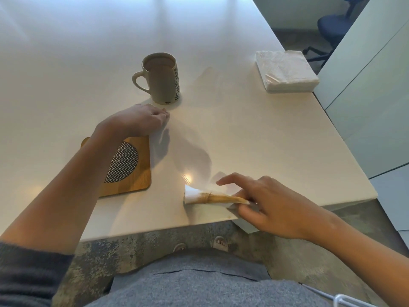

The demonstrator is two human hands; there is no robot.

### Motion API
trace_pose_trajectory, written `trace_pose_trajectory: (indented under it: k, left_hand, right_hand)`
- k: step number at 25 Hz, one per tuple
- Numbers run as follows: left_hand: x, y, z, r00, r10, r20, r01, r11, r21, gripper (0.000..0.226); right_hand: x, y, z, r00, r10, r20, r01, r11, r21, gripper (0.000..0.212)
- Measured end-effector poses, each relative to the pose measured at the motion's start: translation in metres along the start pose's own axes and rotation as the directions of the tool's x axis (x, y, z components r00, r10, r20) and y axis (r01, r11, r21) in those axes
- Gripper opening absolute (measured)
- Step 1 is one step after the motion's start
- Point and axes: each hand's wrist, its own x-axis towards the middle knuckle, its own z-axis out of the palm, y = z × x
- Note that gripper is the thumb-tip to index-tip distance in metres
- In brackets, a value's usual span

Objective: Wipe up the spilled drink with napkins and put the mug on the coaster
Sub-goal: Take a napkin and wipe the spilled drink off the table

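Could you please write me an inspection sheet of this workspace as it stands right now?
Surface: white table, faint wet sheen near the middle.
Job's things: mug upright, holding brown drink, on bare table, not on the coaster; stained napkin near the front edge; napkin stack at the right edge.
Clutter: nothing seen.
Hands: left hand loosely curled, its grip empty, between mug and coaster; right hand pinches the stained napkin.
Cables: thin white line at bottom right, unclear.
Surroundings: office chair, concrete floor.
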Motion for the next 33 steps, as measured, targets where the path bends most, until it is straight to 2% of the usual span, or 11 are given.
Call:
trace_pose_trajectory:
  k: [7, 9, 12, 15, 18, 20, 23, 25, 28, 30, 33]
  left_hand:
    - [0.002, -0.003, -0.001, 1.000, 0.005, 0.011, -0.005, 1.000, 0.009, 0.049]
    - [0.002, -0.002, 0.000, 1.000, 0.015, 0.006, -0.015, 1.000, 0.006, 0.048]
    - [0.003, -0.003, -0.001, 1.000, 0.014, 0.001, -0.014, 1.000, -0.006, 0.048]
    - [0.000, 0.000, 0.000, 1.000, 0.012, -0.008, -0.012, 1.000, 0.000, 0.047]
    - [-0.005, 0.005, 0.002, 1.000, 0.019, -0.017, -0.020, 0.999, -0.026, 0.043]
    - [-0.005, 0.009, 0.003, 0.999, 0.022, -0.039, -0.023, 1.000, -0.015, 0.038]
    - [-0.007, 0.022, 0.006, 0.984, 0.072, -0.161, -0.087, 0.992, -0.087, 0.028]
    - [-0.011, 0.037, 0.015, 0.979, 0.104, -0.173, -0.165, 0.905, -0.391, 0.027]
    - [-0.025, 0.062, 0.030, 0.970, 0.241, -0.016, -0.161, 0.596, -0.787, 0.034]
    - [-0.028, 0.074, 0.038, 0.955, 0.298, 0.010, -0.137, 0.470, -0.872, 0.034]
    - [-0.026, 0.079, 0.040, 0.958, 0.276, -0.077, -0.183, 0.382, -0.906, 0.017]
  right_hand:
    - [-0.014, -0.007, -0.007, 0.982, 0.071, 0.173, -0.066, 0.997, -0.035, 0.057]
    - [-0.014, 0.001, -0.011, 0.976, 0.056, 0.211, -0.072, 0.995, 0.068, 0.054]
    - [-0.011, 0.024, -0.027, 0.995, 0.099, -0.009, -0.091, 0.942, 0.322, 0.044]
    - [-0.003, 0.041, -0.042, 0.949, 0.255, -0.186, -0.070, 0.745, 0.663, 0.036]
    - [0.011, 0.048, -0.041, 0.923, 0.362, -0.132, -0.046, 0.444, 0.895, 0.043]
    - [0.021, 0.047, -0.037, 0.923, 0.377, -0.074, -0.040, 0.288, 0.957, 0.048]
    - [0.036, 0.042, -0.035, 0.921, 0.386, -0.048, -0.030, 0.193, 0.981, 0.049]
    - [0.047, 0.041, -0.036, 0.913, 0.403, -0.061, -0.006, 0.163, 0.987, 0.046]
    - [0.062, 0.039, -0.036, 0.900, 0.429, -0.077, 0.014, 0.148, 0.989, 0.042]
    - [0.069, 0.037, -0.036, 0.898, 0.432, -0.086, 0.023, 0.148, 0.989, 0.041]
    - [0.073, 0.035, -0.037, 0.895, 0.433, -0.111, 0.034, 0.181, 0.983, 0.041]
